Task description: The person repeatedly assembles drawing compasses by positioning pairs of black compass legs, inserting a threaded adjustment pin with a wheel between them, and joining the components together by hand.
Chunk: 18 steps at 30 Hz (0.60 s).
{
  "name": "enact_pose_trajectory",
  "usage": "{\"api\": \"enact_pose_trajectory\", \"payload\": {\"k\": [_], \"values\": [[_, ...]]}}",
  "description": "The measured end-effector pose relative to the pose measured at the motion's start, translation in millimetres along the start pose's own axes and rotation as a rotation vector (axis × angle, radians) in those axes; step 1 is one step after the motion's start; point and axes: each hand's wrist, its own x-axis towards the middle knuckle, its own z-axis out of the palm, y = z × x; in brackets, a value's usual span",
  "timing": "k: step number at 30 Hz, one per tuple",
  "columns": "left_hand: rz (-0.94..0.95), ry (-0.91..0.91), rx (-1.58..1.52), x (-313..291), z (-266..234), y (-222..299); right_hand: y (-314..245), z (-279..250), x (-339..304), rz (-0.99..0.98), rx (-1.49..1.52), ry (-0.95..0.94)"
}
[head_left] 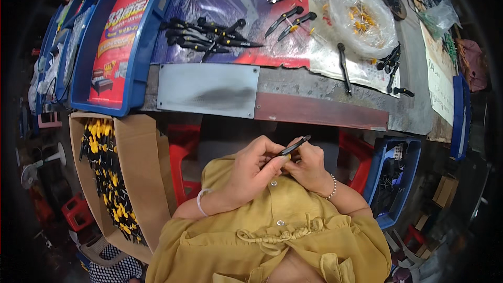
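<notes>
Both my hands are close together in front of my chest, just short of the table edge. Between them lies a slim black handle-shaped piece (294, 145), tilted up to the right. My left hand (250, 172) pinches its lower end with thumb and fingers. My right hand (310, 166) is closed around its middle, and its fingertips are partly hidden. A small yellow spot shows beneath the piece, by my left thumb. Similar black pieces (212, 35) with yellow dots lie heaped on the table, several more near the far edge. A clear plastic bag (340, 18) holds small yellow-headed pins (362, 17).
A blue tray (137, 73) with a red printed sheet stands at the table's left. Below it, a cardboard box (139, 162) holds many black-and-yellow pieces (107, 178). A blue crate (406, 191) with dark parts is at my right. A metal plate (207, 86) lines the table's front edge.
</notes>
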Motion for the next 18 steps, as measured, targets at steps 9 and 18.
{"api": "enact_pose_trajectory", "payload": {"k": [9, 18], "values": [[0.207, -0.022, 0.333, -4, -3, -7, 2, -4, 7, 0.058, 0.25, -0.217], [0.265, 0.02, 0.467, -2, 3, -6, 16, 3, -1, 0.07, 0.042, -0.094]]}}
